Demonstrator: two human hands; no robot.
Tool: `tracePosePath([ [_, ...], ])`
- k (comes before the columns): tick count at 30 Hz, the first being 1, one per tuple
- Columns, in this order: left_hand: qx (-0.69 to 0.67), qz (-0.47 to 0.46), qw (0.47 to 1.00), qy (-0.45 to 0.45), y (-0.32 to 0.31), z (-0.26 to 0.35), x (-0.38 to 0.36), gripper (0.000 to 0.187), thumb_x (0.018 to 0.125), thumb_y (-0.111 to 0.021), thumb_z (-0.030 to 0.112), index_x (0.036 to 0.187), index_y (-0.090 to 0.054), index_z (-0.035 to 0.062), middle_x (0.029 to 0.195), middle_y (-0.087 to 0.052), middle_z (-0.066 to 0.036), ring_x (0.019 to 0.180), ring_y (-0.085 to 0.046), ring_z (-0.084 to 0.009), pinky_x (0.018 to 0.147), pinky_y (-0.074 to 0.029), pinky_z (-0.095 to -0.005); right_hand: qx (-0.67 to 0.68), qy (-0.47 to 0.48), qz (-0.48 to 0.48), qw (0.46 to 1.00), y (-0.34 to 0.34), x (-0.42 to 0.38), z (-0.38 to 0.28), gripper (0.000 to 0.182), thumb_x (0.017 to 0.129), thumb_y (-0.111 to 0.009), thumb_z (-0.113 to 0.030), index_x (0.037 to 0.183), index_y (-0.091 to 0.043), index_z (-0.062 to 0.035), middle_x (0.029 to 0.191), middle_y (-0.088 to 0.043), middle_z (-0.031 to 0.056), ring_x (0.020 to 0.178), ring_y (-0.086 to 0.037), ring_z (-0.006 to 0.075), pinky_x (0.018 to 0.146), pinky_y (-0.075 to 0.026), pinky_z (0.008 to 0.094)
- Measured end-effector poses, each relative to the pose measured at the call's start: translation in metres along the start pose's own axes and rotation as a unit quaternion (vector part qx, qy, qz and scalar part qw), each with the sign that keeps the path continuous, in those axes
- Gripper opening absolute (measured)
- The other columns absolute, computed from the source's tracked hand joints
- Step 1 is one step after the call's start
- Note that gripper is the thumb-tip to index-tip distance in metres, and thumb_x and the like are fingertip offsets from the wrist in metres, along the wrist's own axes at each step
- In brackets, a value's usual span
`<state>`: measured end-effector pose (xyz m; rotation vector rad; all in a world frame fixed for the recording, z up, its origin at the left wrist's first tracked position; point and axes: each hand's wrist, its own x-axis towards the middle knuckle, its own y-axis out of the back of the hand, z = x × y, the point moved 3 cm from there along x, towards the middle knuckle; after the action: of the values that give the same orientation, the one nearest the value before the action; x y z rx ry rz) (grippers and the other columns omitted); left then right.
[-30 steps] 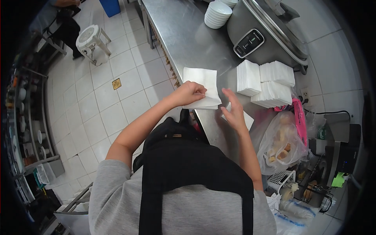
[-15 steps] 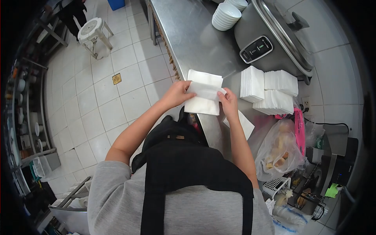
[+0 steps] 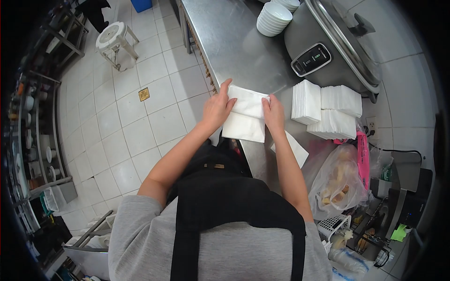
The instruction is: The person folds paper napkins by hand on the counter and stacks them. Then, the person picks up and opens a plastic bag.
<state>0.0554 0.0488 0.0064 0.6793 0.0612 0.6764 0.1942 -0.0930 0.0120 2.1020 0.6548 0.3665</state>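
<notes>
A white paper napkin (image 3: 243, 127) lies partly folded at the front edge of the steel counter, a crease running across its middle. My left hand (image 3: 217, 108) grips its left side, thumb on top and index finger stretched along the far left corner. On the right edge, my right hand (image 3: 274, 114) pinches the upper panel between thumb and fingers. Beneath my right forearm lies another white napkin (image 3: 295, 151), partly hidden. To the right stand neat stacks of folded napkins (image 3: 307, 102).
A large grey cooker (image 3: 291, 44) with a control panel and stacked white bowls (image 3: 273, 19) occupy the counter's far end. A clear plastic bag of bread-like pieces (image 3: 338, 187) sits at the right. On the floor stands a white stool (image 3: 112, 36); a person's dark-clothed leg (image 3: 96, 16) shows beyond.
The napkin's raised flap, held up across the middle before, now lies flat toward the far side. My left hand has shifted to the far left corner. The view has moved slightly.
</notes>
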Motion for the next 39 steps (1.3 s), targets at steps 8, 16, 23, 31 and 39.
tracePosePath([
  [8, 0.095, 0.010, 0.995, -0.028, -0.004, 0.001, 0.009, 0.059, 0.085, -0.061, 0.020, 0.135, -0.031, 0.0103, 0.058, -0.059, -0.011, 0.055, -0.059, -0.0346, 0.052, -0.045, -0.0447, -0.012, -0.009, 0.024, 1.000, -0.007, 0.005, 0.006, 0.026, 0.092, -0.048, -0.029, 0.091, -0.052, -0.0028, 0.083, -0.063, 0.0223, 0.081, -0.059, 0.0434, 0.069, -0.044, 0.0520],
  [16, 0.163, 0.032, 0.981, -0.103, 0.010, 0.018, 0.014, 0.038, 0.084, -0.057, 0.016, 0.120, -0.049, 0.0070, 0.108, -0.060, -0.018, 0.099, -0.058, -0.0295, 0.075, -0.048, -0.0408, -0.028, -0.019, 0.025, 0.999, -0.003, 0.003, -0.002, 0.029, 0.091, -0.049, -0.029, 0.084, -0.050, -0.0002, 0.081, -0.060, 0.0242, 0.080, -0.058, 0.0439, 0.066, -0.043, 0.0509],
  [23, 0.200, -0.061, 0.929, -0.304, -0.042, 0.044, 0.003, 0.048, 0.087, -0.051, 0.017, 0.129, -0.043, -0.0050, 0.138, -0.041, -0.021, 0.130, -0.037, -0.0335, 0.107, -0.031, -0.0441, -0.049, 0.017, 0.043, 0.998, -0.009, 0.005, 0.002, 0.025, 0.091, -0.049, -0.029, 0.089, -0.052, -0.0037, 0.076, -0.063, 0.0224, 0.075, -0.060, 0.0441, 0.065, -0.045, 0.0540],
  [31, 0.230, -0.093, 0.934, -0.257, -0.050, 0.038, -0.007, 0.060, 0.090, -0.050, 0.030, 0.135, -0.036, -0.0066, 0.142, -0.034, -0.022, 0.135, -0.028, -0.0322, 0.110, -0.023, -0.0476, -0.048, 0.006, 0.032, 0.998, -0.007, 0.006, -0.002, 0.029, 0.093, -0.046, -0.030, 0.085, -0.050, -0.0020, 0.079, -0.061, 0.0232, 0.078, -0.058, 0.0445, 0.064, -0.043, 0.0519],
  [39, 0.242, -0.100, 0.925, -0.275, -0.049, 0.039, -0.005, 0.065, 0.091, -0.047, 0.039, 0.137, -0.033, -0.0050, 0.144, -0.033, -0.020, 0.137, -0.025, -0.0309, 0.111, -0.021, -0.0484, -0.078, 0.008, 0.033, 0.996, -0.009, 0.007, 0.001, 0.025, 0.093, -0.045, -0.028, 0.092, -0.052, -0.0044, 0.075, -0.064, 0.0221, 0.073, -0.062, 0.0429, 0.064, -0.047, 0.0532],
])
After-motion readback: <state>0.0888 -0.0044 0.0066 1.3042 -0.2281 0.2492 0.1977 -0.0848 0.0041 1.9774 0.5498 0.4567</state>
